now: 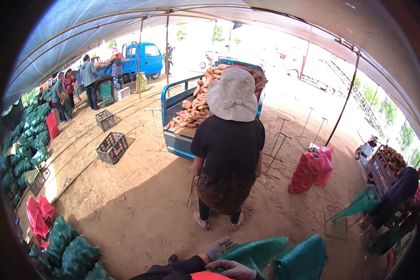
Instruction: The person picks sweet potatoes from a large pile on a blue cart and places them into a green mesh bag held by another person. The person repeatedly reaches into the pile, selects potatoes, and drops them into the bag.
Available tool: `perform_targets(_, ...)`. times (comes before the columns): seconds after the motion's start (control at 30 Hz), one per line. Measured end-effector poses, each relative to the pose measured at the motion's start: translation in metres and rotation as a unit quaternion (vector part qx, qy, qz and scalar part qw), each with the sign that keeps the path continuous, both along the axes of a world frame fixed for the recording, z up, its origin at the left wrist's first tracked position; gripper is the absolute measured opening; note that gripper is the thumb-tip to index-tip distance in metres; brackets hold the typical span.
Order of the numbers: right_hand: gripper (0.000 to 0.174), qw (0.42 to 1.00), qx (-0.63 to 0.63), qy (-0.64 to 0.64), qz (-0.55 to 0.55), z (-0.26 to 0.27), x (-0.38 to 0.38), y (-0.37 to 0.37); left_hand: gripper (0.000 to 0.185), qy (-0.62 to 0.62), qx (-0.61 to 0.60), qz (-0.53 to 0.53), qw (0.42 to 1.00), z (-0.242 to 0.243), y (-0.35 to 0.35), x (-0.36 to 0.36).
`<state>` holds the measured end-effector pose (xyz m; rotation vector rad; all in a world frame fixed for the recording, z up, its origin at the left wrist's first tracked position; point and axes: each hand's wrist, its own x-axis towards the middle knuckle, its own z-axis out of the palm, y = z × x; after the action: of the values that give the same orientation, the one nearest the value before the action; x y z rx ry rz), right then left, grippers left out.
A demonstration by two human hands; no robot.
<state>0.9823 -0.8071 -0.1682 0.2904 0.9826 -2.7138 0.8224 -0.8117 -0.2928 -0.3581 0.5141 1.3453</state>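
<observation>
My left hand [219, 247], in a grey work glove, reaches in from the lower left beside a green mesh bag [262, 246]. Its fingers extend toward the bag's edge; whether they grip it is hidden. Nearer the bottom edge, my right hand [232, 268], also gloved, has its fingers bent over a piece of the green mesh. A folded stack of green mesh bags [301, 259] lies just to the right. Directly ahead, a person in a pale sun hat [232, 94] stands with their back to me, facing a blue cargo bed [176, 143] heaped with sweet potatoes [197, 110].
Black plastic crates [112, 148] sit on the dirt floor at left. Filled green mesh sacks [71, 253] pile along the left side. Red sacks [306, 171] and metal stands [278, 150] are right of the cart. A person bends [393, 196] at far right.
</observation>
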Motion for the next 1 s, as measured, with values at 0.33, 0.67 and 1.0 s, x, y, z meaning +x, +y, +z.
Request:
perform_targets(0.33,0.051,0.99,0.071,0.019,0.123,-0.009,-0.292,-0.058,0.065,0.335,0.141,0.085,0.928,0.069,-0.182,-0.283)
perform_targets(0.67,0.052,0.978,-0.025,0.099,0.18,0.073,-0.522,-0.104,0.054,0.75,0.018,0.073,0.657,0.014,-0.266,-0.448)
perform_targets(1.0,0.051,0.953,-0.107,0.259,0.116,0.145,-0.552,0.014,0.024,0.912,-0.065,0.075,0.399,0.001,-0.133,-0.572)
